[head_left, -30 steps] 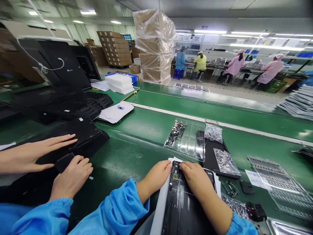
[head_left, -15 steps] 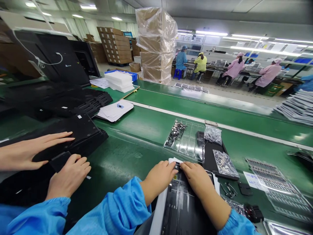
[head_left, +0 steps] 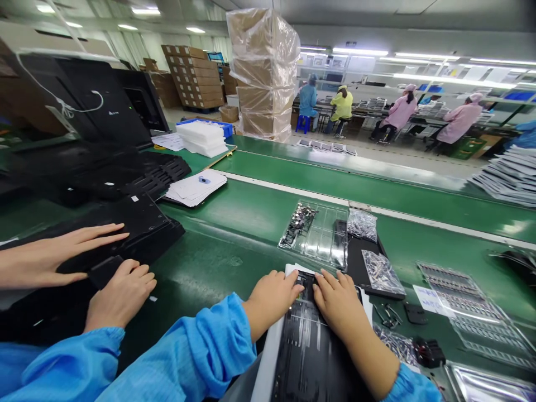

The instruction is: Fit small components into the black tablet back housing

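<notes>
A long black panel lies flat on a white sheet at the near edge of the green bench. Its long axis runs from the person's body away toward the belt, tilted slightly right at the far end. The far end points at a clear tray, which sits just beyond it and holds small metal parts in its far left corner.

The left hand comes in from the lower left out of a blue sleeve. It lies palm down at the panel's far left corner, fingers curled loosely, tips pressing on the panel's top. It grips nothing.

The right hand reaches forward along the panel from the lower right, its forearm lying over the panel's right side. It is palm down, fingers spread a little and slightly bent, tips resting on the panel's far end. It holds nothing either. The two hands are close together, thumbs nearly meeting over the panel's middle.

Right of the panel lie bags of small parts on a dark slab.

To the left, a co-worker's two hands rest on another black panel; one lies flat with fingers straight, the other is curled by a small black block.
</notes>
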Demonstrator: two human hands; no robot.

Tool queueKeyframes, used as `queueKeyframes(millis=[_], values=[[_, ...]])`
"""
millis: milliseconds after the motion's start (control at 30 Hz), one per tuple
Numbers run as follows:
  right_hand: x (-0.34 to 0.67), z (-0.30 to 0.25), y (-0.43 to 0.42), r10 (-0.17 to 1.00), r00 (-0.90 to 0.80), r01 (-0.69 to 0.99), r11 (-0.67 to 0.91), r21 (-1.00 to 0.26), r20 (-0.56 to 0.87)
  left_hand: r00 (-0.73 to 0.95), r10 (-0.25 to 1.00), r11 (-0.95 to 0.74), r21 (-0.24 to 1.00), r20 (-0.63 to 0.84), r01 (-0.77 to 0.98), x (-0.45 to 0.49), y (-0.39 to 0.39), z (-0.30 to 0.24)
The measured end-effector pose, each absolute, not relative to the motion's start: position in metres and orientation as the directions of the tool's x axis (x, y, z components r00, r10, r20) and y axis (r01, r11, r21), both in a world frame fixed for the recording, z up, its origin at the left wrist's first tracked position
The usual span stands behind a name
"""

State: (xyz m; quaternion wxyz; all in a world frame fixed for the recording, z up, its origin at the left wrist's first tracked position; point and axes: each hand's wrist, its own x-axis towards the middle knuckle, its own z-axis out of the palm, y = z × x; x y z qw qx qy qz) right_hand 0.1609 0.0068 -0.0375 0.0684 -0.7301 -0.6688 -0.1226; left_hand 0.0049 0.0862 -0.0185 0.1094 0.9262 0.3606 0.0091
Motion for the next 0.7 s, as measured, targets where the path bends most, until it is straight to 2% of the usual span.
queueKeyframes(millis=[133,300,500,700], values=[[0.164,-0.034,0.003,0.969,0.1,0.989,-0.121,0.082,0.226,0.738,0.674,-0.727,0.21,0.033,0.654,0.009,0.082,-0.016],[0.167,-0.038,0.003,0.965,0.132,0.988,-0.147,0.047,0.228,0.779,0.614,-0.781,0.25,0.131,0.573,0.022,0.081,-0.017],[0.177,-0.042,0.007,0.952,0.228,0.969,-0.2,-0.147,0.206,0.769,0.628,-0.761,0.298,0.116,0.577,0.038,0.086,-0.023],[0.175,-0.035,0.013,0.951,0.27,0.951,-0.237,-0.2,0.154,0.749,0.656,-0.733,0.313,0.09,0.604,0.048,0.089,-0.027]])
